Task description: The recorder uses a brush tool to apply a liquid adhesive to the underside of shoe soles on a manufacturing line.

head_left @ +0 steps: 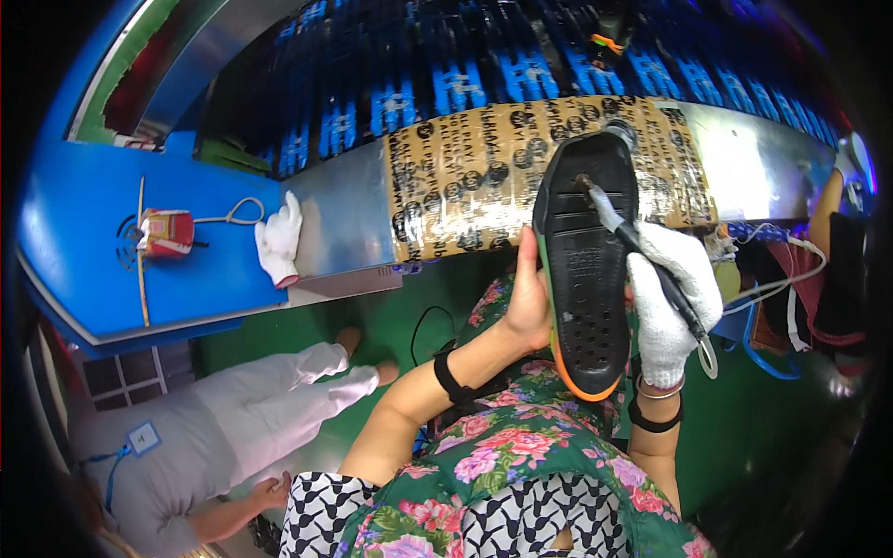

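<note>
The left hand [526, 302], bare, grips a black shoe sole [584, 270] along its left edge, fingers closed around the rim and thumb lying up the side. The sole stands nearly upright in front of the person, tread side facing the camera, its far tip overlapping the taped section of the conveyor rail. An orange strip shows along its near rounded end, and a green edge runs beside the left hand. Rows of small holes mark the lower half of the sole.

The right hand [672, 307], in a white knitted glove, is clamped around a slim brush-like tool [642, 251] with a dark handle and pale shaft. The tool's tip touches the upper part of the sole, near its far end. A dark band sits on each wrist.

Behind the sole, a metal rail [344, 223] crosses the scene; a stretch of it is wrapped in brown printed tape [465, 177]. Beyond the rail lies a conveyor with blue segments [456, 84].

On the left, a blue worktable [84, 251] carries a small red-and-white container [166, 232], a cord and a spare white glove [279, 240] at its right edge.

Near left, another person in pale clothing [242, 409] sits on the green floor, a badge on a blue lanyard visible.

The wearer's floral garment [521, 456] fills the near centre.
</note>
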`<state>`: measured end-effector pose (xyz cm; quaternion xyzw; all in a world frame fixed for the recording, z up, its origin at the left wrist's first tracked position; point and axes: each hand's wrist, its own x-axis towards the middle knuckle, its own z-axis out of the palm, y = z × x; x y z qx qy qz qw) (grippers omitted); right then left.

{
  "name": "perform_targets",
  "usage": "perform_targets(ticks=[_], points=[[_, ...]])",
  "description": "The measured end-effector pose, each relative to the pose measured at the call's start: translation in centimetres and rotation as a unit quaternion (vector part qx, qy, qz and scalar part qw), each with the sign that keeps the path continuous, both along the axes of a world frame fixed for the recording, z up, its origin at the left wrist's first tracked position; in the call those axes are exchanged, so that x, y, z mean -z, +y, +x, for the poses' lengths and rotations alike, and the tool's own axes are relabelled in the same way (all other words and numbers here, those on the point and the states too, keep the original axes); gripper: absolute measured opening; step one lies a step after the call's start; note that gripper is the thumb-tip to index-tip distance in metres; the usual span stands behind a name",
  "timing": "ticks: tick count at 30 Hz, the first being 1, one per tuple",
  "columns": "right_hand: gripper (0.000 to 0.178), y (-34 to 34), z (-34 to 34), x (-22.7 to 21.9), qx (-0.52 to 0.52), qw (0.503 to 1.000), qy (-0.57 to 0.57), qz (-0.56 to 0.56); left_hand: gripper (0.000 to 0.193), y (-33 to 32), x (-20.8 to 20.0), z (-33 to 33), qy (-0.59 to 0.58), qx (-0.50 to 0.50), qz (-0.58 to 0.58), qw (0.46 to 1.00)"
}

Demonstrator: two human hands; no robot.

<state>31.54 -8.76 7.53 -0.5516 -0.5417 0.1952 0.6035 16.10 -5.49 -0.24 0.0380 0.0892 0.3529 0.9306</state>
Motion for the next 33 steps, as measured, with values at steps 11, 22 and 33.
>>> perform_targets(ticks=[11,22,33], points=[[0.024,2.7,-1.0,-1.6,-0.009,0.986,-0.138,0.096,0.103,0.5,-1.9,0.1,0.111,-0.073,0.038,0.990],[0.022,1.2,-1.6,-0.2,-0.057,0.994,-0.058,0.072,0.104,0.6,-0.5,0.3,0.148,-0.051,0.092,0.983],[0.025,0.7,-1.1,2.1,0.018,0.995,0.096,0.026,0.093,0.8,-2.1,0.2,0.023,-0.070,0.161,0.984]])
